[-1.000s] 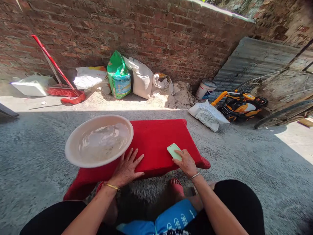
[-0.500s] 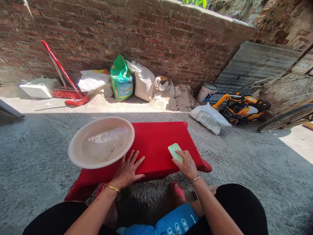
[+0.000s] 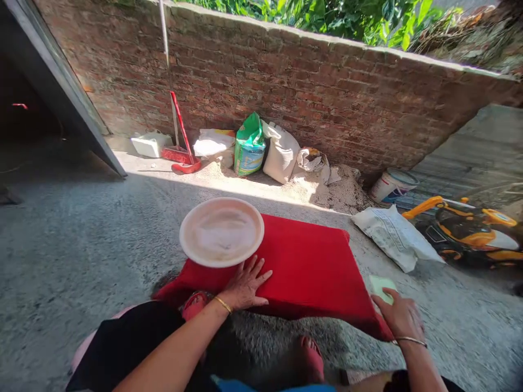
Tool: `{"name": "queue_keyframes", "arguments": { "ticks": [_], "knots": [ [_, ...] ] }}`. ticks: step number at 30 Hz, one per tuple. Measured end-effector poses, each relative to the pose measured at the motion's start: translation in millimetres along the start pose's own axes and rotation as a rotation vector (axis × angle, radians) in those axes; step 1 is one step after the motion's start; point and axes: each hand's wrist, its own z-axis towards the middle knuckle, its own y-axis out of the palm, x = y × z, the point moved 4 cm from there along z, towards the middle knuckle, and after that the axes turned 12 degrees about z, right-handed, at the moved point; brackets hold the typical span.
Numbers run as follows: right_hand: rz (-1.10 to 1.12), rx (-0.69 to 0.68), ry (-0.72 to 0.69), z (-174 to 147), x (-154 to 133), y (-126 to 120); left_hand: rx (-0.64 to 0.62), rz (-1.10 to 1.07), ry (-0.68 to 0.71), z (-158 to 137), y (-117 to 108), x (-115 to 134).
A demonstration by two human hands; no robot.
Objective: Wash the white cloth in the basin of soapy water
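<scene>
In the head view, the right hand (image 3: 402, 316) grips a pale green slab (image 3: 382, 283) just beyond the red cloth's (image 3: 314, 261) right edge, off its top within the last half-second (a stroke run past the border, perhaps); the left hand (image 3: 245, 287), fingers spread, rests on its near left.

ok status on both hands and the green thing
Left hand: spread on red cloth. Right hand: gripping pale green object, right of the cloth. Possible obstacle: basin beside left hand.
</scene>
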Motion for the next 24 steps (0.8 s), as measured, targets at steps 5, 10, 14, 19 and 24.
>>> {"name": "queue_keyframes", "arguments": {
  "ticks": [5, 10, 14, 19, 24],
  "knots": [
    [0.114, -0.12, -0.245, -8, -83, 41, -0.028, -0.033, -0.007, -2, -1, 0],
    [0.162, -0.199, -0.464, -28, -234, 92, -0.05, -0.054, 0.004, -3, 0, -1],
    [0.16, -0.311, -0.593, -44, -311, 120, -0.057, -0.032, 0.001, -3, 6, -1],
    [0.095, -0.383, -0.565, -23, -311, 128, -0.002, -0.009, -0.002, -3, 5, 3],
    [0.033, -0.259, -0.232, 53, -193, 85, -0.032, -0.007, -0.006, -2, -3, 6]
  ]
}}
